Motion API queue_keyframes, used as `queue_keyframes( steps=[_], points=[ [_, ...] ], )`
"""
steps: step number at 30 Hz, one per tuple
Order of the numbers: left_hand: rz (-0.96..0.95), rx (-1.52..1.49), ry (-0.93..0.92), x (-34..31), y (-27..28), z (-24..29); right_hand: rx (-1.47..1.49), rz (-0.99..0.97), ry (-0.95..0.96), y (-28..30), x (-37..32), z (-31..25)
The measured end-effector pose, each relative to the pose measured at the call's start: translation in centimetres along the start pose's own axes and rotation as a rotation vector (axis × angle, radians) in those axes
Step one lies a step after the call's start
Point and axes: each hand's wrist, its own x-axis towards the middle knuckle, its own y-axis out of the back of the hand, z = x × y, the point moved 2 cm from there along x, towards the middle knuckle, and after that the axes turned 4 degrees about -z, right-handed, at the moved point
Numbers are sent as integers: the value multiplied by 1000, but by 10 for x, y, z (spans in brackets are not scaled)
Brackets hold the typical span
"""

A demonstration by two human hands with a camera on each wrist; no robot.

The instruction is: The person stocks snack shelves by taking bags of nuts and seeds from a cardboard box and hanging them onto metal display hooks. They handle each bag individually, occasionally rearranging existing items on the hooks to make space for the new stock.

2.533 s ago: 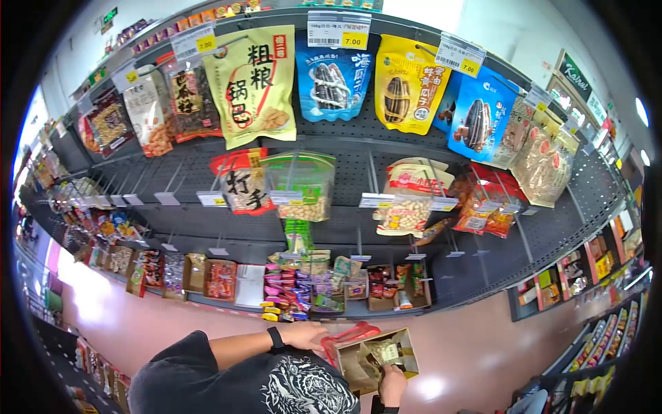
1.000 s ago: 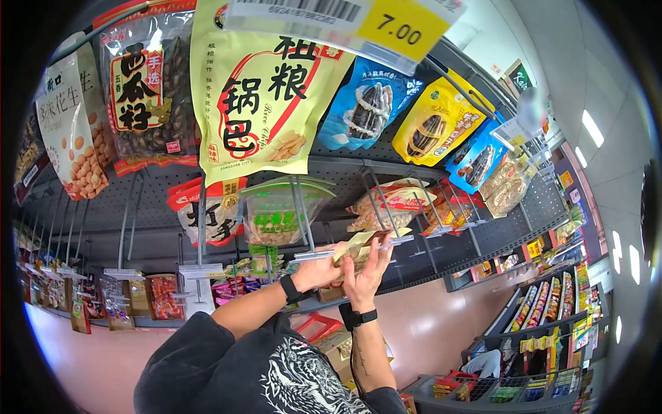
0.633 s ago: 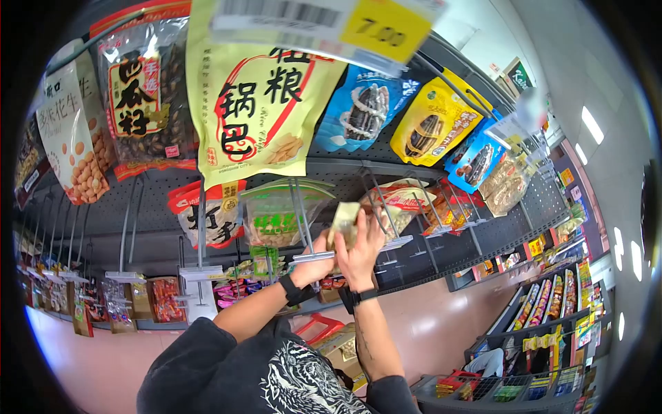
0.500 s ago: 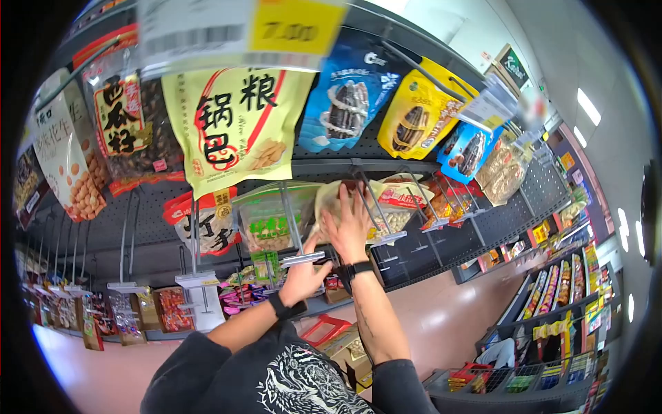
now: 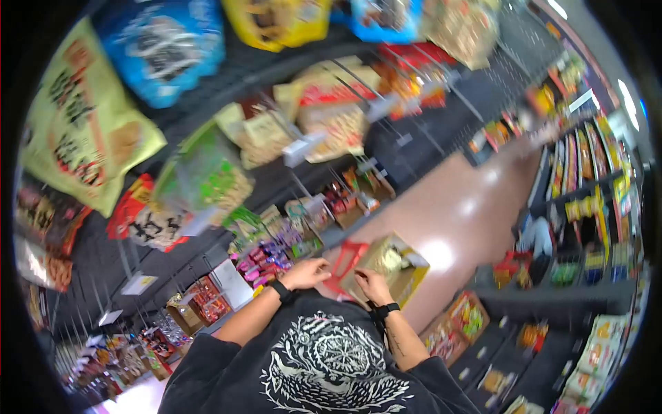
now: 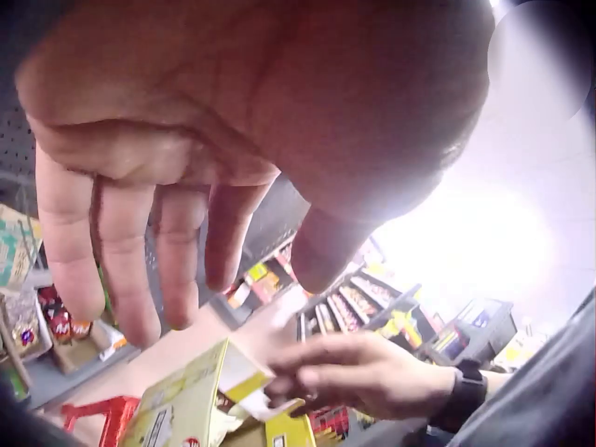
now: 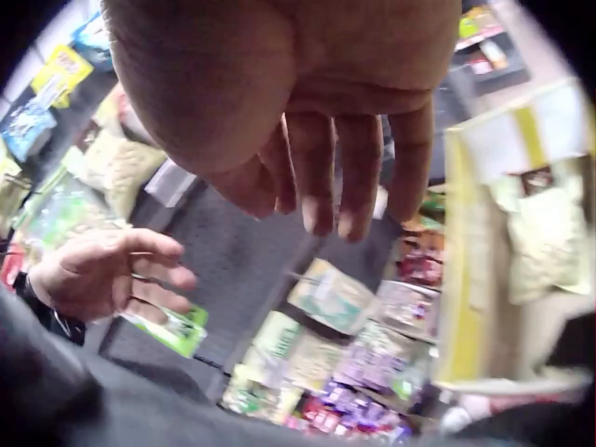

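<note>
In the head view my left hand is held low in front of the body, its fingers loosely bent around nothing. My right hand hovers at the near side of an open cardboard box, also holding nothing. A clear-windowed snack bag lies inside that box. Both wrist views show relaxed fingers with bare palms. Up on the rack, a cream snack bag hangs between a green-printed nut bag and a red-and-cream peanut bag.
Beside the box is a red plastic frame. Metal hooks with price tags jut from the black pegboard rack. Boxes of small packets line the bottom shelf, and another snack shelf stands at right.
The cream bag, earlier held in both hands, now hangs on the rack. Both hands have let go and dropped down toward the box, while the head view has swung right and downward.
</note>
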Motion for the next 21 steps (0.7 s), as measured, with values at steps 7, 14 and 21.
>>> queue_keyframes(
  steps=[7, 14, 21],
  points=[
    [-348, 179, 12, 79, -96, 25, 44, 245, -705, -2, -249, 154],
    [-271, 169, 131, 214, -219, 15, 861, 414, -1002, -75, -340, 189],
    [40, 124, 587, 294, -273, -68, 655, 322, -1097, -106, -415, 175]
  ],
)
